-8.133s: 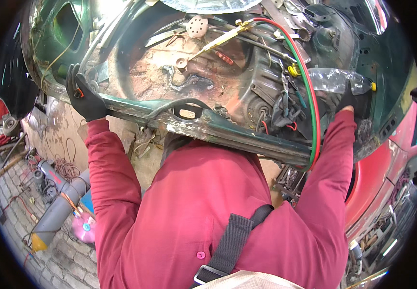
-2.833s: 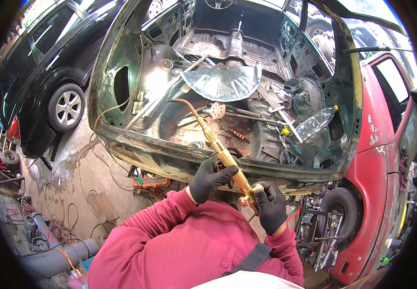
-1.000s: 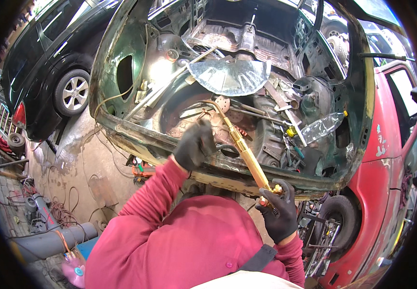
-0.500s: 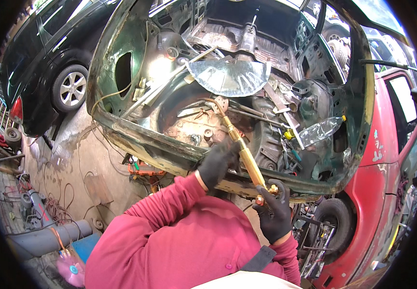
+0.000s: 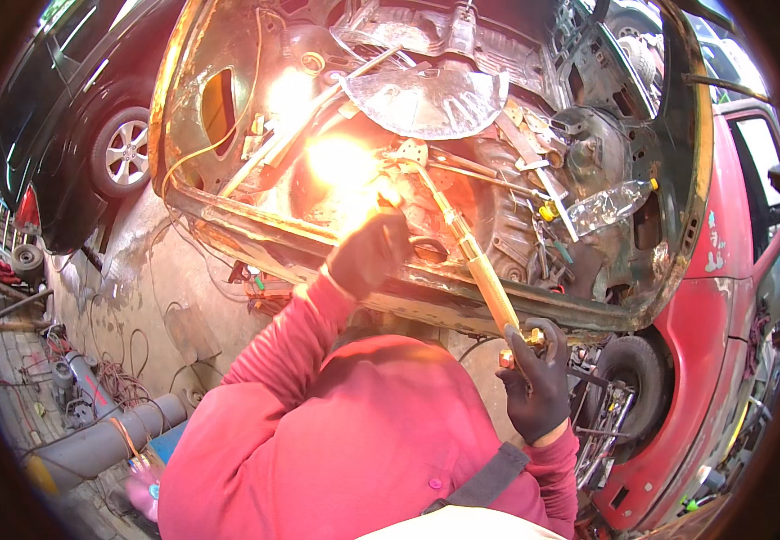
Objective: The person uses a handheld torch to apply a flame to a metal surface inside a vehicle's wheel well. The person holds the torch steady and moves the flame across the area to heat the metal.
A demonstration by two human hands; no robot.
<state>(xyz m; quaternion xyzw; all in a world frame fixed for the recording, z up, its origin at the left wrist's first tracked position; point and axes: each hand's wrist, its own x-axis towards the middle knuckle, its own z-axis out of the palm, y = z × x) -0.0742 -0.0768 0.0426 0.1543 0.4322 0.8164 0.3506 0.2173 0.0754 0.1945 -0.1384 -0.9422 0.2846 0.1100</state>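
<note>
Over green bodywork [image 5: 588,310] flares golden torch [image 5: 487,275], right hand [image 5: 538,382] gripping; left hand [image 5: 370,254], contents unclear.

Brass torch [image 5: 487,281], slanting, apparently lit.

black car [image 5: 57,135] at left, red vehicle [image 5: 707,360] at right — a grey cylinder [image 5: 112,435] lying lower left.

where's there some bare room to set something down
Try the concrete floor between the black car and green car body; cables and a grey cylinder crowd its near end. The car body's bay is crowded with a metal sheet, clear bottle and metal strips, plus a bright flare beyond the left hand.
</note>
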